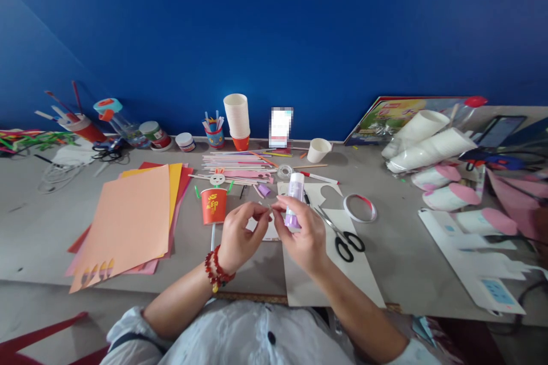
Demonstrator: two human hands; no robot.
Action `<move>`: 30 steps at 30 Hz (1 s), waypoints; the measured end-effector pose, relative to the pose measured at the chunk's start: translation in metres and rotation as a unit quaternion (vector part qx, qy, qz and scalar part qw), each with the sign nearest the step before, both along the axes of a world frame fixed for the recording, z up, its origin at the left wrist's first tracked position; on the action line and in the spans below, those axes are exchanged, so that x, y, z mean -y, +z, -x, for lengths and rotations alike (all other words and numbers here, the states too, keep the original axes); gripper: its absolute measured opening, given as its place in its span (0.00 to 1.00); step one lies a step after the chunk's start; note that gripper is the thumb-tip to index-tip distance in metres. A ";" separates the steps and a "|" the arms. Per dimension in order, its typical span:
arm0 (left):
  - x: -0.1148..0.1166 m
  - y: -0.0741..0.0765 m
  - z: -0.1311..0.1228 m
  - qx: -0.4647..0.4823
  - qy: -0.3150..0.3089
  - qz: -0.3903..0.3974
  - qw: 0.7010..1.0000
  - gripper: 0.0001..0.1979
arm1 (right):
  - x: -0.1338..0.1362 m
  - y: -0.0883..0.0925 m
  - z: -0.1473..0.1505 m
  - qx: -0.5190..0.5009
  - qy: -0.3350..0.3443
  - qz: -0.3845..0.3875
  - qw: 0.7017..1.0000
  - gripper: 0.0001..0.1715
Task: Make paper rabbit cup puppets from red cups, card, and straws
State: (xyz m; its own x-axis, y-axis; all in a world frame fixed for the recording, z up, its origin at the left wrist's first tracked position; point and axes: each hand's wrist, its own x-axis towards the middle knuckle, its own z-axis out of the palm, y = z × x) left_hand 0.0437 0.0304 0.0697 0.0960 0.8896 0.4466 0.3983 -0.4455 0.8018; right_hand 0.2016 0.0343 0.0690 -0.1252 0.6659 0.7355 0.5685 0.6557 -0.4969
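The left hand point(240, 235) pinches a tiny piece point(270, 209), too small to identify, its fingertips meeting those of the right hand point(307, 234), which also grips a glue stick point(295, 189) above the counter point(400, 251). Step in hand: apparently fine handling; the next move calls for steadiness. Beyond, a rabbit head point(217, 179) tops a red cup point(214, 206); farther, a blue cup point(215, 139) contains sticks point(212, 124).

red paper cup point(208, 217): yellow characters 心, 印 | colourful cover point(378, 117): lettering too blurred to read
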 end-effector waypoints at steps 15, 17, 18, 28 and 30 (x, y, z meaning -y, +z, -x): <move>-0.004 0.001 -0.004 0.089 -0.013 0.069 0.994 0.06 | -0.001 0.001 -0.001 -0.050 0.011 0.031 0.998 0.26; -0.004 0.001 -0.003 0.080 -0.009 0.065 0.995 0.06 | -0.002 0.001 0.000 -0.046 0.013 0.030 0.998 0.26; -0.004 0.000 -0.003 0.082 -0.009 0.067 0.994 0.05 | -0.002 0.001 0.000 -0.045 0.012 0.030 0.998 0.26; -0.005 -0.006 -0.003 0.133 -0.029 0.112 0.984 0.06 | -0.004 0.002 0.001 -0.057 0.009 0.032 0.998 0.26; -0.004 -0.006 -0.002 0.171 -0.042 0.147 0.973 0.07 | -0.004 0.002 0.001 -0.071 0.009 0.036 0.997 0.26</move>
State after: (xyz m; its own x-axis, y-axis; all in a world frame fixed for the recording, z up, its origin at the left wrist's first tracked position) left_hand 0.0461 0.0348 0.0634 0.0648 0.9792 0.1924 0.0573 -0.1961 0.9789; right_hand 0.2010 0.0383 0.0709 -0.0357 0.7168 0.6963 0.4784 0.6240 -0.6179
